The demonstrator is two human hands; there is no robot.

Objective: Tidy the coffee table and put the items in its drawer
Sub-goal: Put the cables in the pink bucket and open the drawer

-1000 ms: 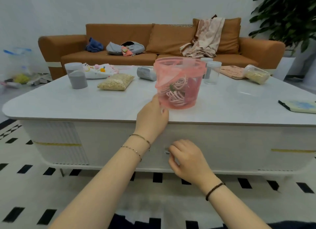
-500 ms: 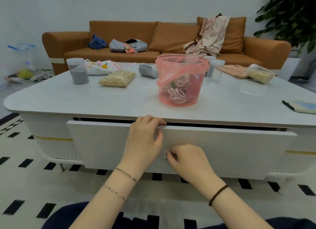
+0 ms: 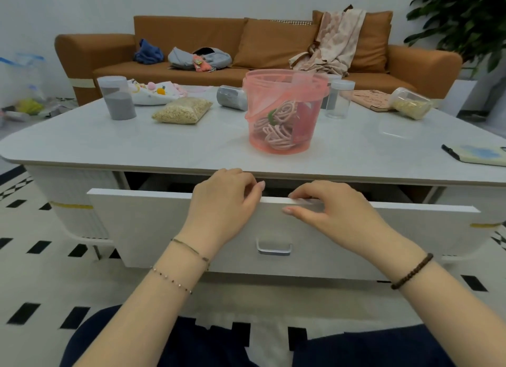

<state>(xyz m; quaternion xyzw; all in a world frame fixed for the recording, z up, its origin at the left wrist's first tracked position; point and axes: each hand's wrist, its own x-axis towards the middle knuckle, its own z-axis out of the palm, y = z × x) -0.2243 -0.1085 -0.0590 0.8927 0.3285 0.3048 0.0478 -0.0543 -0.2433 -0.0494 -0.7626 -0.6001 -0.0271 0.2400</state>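
Drawer (image 3: 153, 229) farther out; loops (image 3: 276, 132) in bucket (image 3: 310, 98)

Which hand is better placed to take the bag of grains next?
Left. The left hand grips the drawer front nearer the bag of grains; the right hand would probably cross past the pink bucket.

The pale worktop (image 3: 137, 144) carries a pink bucket (image 3: 284, 114), grain bag (image 3: 182, 110), grey-filled jar (image 3: 116, 98), and notebook (image 3: 477, 154).

The gap between drawer (image 3: 153, 224) and tabletop (image 3: 137, 147) is narrow, its middle blocked by left hand (image 3: 224, 202) and right hand (image 3: 336, 216).
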